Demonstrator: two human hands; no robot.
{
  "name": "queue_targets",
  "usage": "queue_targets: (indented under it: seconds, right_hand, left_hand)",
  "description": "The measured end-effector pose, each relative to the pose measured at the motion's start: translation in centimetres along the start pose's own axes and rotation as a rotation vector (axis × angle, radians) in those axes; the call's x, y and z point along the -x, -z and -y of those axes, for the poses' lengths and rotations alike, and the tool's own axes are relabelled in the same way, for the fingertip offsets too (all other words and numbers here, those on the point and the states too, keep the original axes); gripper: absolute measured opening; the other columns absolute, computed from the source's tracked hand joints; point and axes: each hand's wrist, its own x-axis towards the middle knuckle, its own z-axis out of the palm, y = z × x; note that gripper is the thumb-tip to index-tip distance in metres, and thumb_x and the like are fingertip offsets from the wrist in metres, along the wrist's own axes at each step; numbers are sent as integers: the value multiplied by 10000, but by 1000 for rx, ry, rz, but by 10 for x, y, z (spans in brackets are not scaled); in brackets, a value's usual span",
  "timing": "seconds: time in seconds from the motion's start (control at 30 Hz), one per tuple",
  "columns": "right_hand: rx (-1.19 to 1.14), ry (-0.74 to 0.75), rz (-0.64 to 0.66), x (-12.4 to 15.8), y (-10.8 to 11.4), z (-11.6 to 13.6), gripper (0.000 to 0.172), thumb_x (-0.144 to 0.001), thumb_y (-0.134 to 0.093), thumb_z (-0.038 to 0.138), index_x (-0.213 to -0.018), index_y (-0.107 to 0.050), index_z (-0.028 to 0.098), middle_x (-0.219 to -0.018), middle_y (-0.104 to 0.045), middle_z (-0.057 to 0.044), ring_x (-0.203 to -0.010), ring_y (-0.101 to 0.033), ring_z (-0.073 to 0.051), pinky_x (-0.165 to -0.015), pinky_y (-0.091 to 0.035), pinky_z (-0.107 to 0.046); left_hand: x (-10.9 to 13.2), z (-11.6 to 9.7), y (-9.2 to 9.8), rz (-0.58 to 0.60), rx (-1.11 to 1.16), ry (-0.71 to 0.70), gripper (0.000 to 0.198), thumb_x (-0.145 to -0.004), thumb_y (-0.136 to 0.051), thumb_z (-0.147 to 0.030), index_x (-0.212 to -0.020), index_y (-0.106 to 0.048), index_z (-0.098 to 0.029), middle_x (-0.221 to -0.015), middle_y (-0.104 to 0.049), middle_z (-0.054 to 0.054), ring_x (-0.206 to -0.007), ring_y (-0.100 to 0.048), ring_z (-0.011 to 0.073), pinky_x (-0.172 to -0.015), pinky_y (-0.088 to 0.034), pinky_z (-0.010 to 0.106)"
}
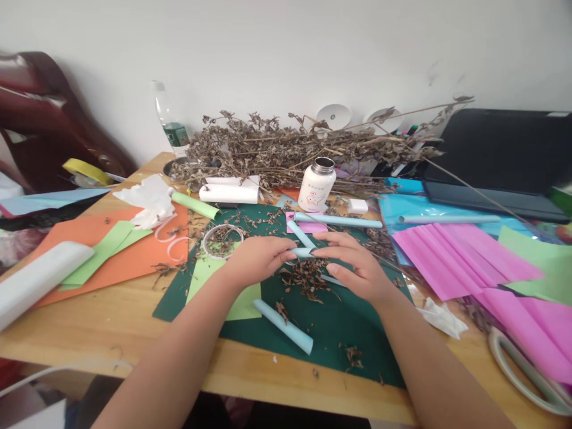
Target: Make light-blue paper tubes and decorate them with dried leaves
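Note:
Both my hands meet over the dark green cutting mat (pixel 339 333) and pinch one small light-blue paper roll (pixel 302 252) between them. My left hand (pixel 258 257) grips its left end with curled fingers. My right hand (pixel 357 265) holds its right end, fingers bent over it. Crumbled dry leaves (pixel 308 277) lie just under the roll. Another light-blue paper tube (pixel 284 325) rests on the mat nearer to me, and a long one (pixel 339 221) lies behind my hands.
A heap of dried branches (pixel 286 149) stretches along the wall. A white bottle (pixel 316 185), tape ring (pixel 222 241), white rolls (pixel 229 193), orange paper (pixel 120 250), folded pink paper (pixel 469 262), a laptop (pixel 500 155) and a plastic bottle (pixel 172 122) crowd the wooden table (pixel 111 328).

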Motion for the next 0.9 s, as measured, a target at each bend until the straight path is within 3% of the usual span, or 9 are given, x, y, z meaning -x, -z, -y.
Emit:
queue_targets:
  seconds: [0.6, 0.9]
  right_hand:
    - [81, 31, 37, -2, 3, 4, 205, -757, -438, 225, -924, -556, 230, -1164, -463, -49, -1076, -402, -204, -900, -318, -420]
    - [33, -45, 219, -2, 17, 14, 244, -776, -421, 293, -959, -560, 209, -1300, -312, -56, -1168, -297, -226, -947, -263, -425]
  left_hand:
    - [2, -9, 3, -3, -7, -21, 316, -826, -270, -342, -985, -509, -209, -906, -608, 19, -806, -557, 162, -650, -406, 254]
    - [5, -18, 2, -20, 58, -71, 298, -829, -268, -326, -957, -510, -209, -816, -612, 9, -732, -551, 140, -614, -390, 232]
